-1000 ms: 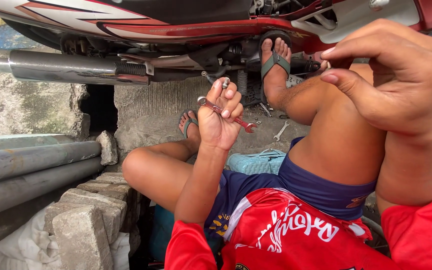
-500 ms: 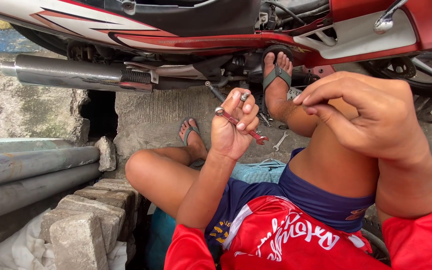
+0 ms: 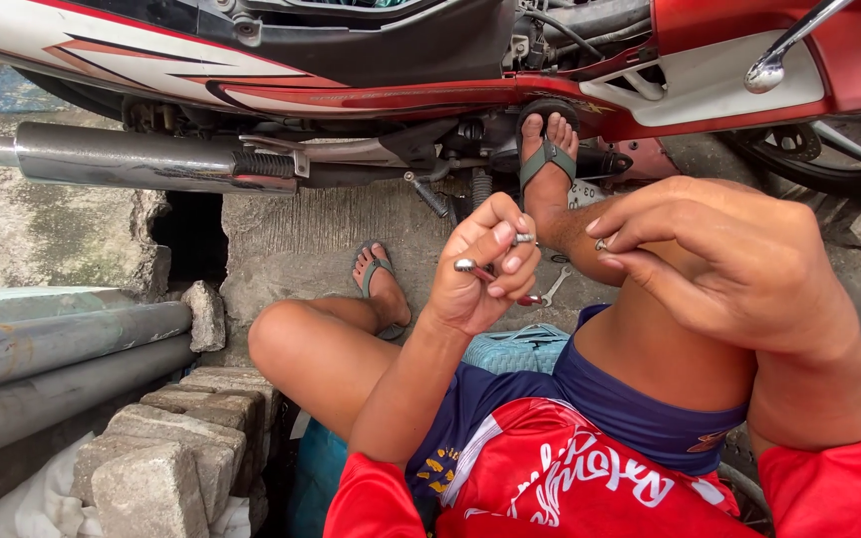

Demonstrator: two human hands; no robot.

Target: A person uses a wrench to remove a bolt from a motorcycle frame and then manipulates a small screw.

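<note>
My left hand (image 3: 480, 269) is raised in front of me, fingers curled around a slim metal tool with a red handle (image 3: 495, 274); a small metal piece (image 3: 524, 239) shows at its fingertips. Resting on my raised right knee, my right hand (image 3: 719, 264) pinches a tiny metal part (image 3: 601, 244) between thumb and forefinger. The two hands are a short gap apart. I sit low on the ground beside a red and white motorcycle (image 3: 371, 70), my right foot in a green sandal (image 3: 548, 159) propped against its frame.
A chrome exhaust pipe (image 3: 122, 159) runs along the left. Grey pipes (image 3: 52, 349) and stacked stone blocks (image 3: 171, 448) lie at lower left. A wrench (image 3: 555, 289) lies on the concrete by my foot. The motorcycle's wheel (image 3: 829, 159) is at right.
The view has tilted up, showing more of the motorcycle. Both hands have dropped lower in view and drawn closer together; the left still grips the tool.
</note>
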